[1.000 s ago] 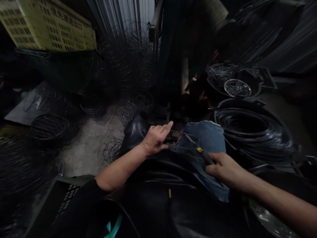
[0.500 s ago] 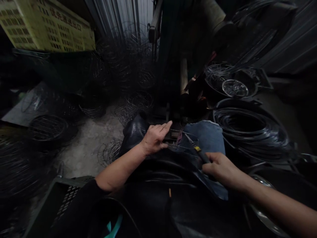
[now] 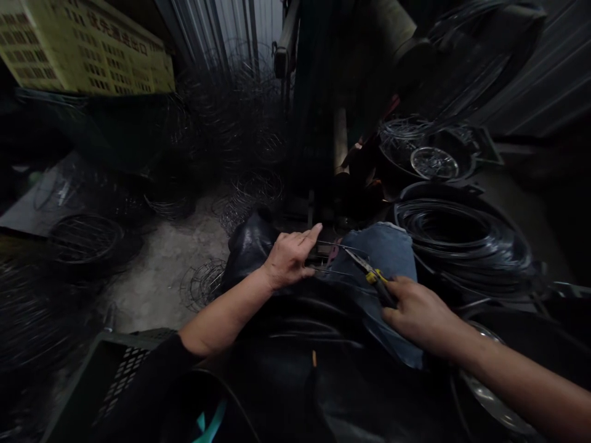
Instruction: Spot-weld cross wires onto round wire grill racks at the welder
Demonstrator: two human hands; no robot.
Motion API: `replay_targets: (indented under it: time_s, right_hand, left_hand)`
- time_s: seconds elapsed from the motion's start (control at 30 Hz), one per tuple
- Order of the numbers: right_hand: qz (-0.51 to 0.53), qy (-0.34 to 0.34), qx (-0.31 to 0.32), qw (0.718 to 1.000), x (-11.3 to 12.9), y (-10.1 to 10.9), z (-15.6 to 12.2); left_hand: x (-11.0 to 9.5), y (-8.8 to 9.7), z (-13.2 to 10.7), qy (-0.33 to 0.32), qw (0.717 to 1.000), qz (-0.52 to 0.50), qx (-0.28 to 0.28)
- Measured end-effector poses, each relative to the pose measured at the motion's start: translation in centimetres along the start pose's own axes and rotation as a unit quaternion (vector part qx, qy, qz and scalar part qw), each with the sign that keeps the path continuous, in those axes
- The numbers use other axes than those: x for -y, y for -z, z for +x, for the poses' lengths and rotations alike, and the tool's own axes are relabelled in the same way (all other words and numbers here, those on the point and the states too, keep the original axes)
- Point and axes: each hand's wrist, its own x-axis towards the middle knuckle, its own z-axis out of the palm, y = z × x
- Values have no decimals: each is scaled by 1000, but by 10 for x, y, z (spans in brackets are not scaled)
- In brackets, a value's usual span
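My left hand [image 3: 290, 258] grips thin metal wires [image 3: 339, 249] that stretch rightward over a piece of blue denim cloth [image 3: 388, 252] on my lap. My right hand [image 3: 418, 311] is closed around the dark handle of pliers [image 3: 372, 275] with a yellow band. The pliers' tip points up and left and meets the wires just right of my left hand's fingers. A black glossy apron or sheet [image 3: 252, 246] lies under my left wrist.
A large coil of black wire [image 3: 462, 237] lies at right, with a round metal dish [image 3: 434, 162] behind it. Several wire baskets [image 3: 87, 237] are stacked and scattered on the concrete floor at left. A yellow crate [image 3: 87, 46] sits top left. A dark machine frame [image 3: 314, 92] rises ahead.
My right hand has shifted slightly up and left with the pliers, so that their tip is closer to the wires. My left hand has stayed in place.
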Motion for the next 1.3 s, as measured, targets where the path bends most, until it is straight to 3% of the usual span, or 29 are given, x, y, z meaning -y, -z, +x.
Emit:
replay_targets:
  time_s: [0.03,0.1,0.17,0.23,0.4,0.6,0.8,0.97,1.1,1.2,1.3]
  right_hand:
    - [-5,4,0,1000,-2,2,0]
    - [63,-27,68,995,-3,5,-3]
    - [162,-58,161,972,0,8,-11]
    - [216,-54,198,954,4,10,-21]
    - [141,26,103,984,7,8,-36]
    - [148,7,98,984,-8,2,-33]
    - [274,-104,176,940,-12,6,-29]
    - [418,-148,160,882,-8,14,-20]
    - [499,-142,139,844,-15,13,-12]
    - [525,-137,105,833,-35,20,-23]
    - [520,-162,53,837,-83,43,-65]
  left_hand:
    - [-1,0,0,-2,1000,0,0]
    - [-2,0,0,-5,1000,-3,-4]
    - [-2,0,0,-4,1000,-7,-7]
    - [0,1,1,3,1000,-7,-10]
    - [5,-1,3,4,1000,-18,-22]
    - [8,-6,2,8,999,-28,-28]
    - [17,-2,16,22,998,-49,-34]
    - [32,4,40,62,988,-130,-54]
    - [47,7,56,83,981,-165,-50]
    - [51,9,61,86,982,-167,-33]
    - [53,11,63,92,983,-162,-8]
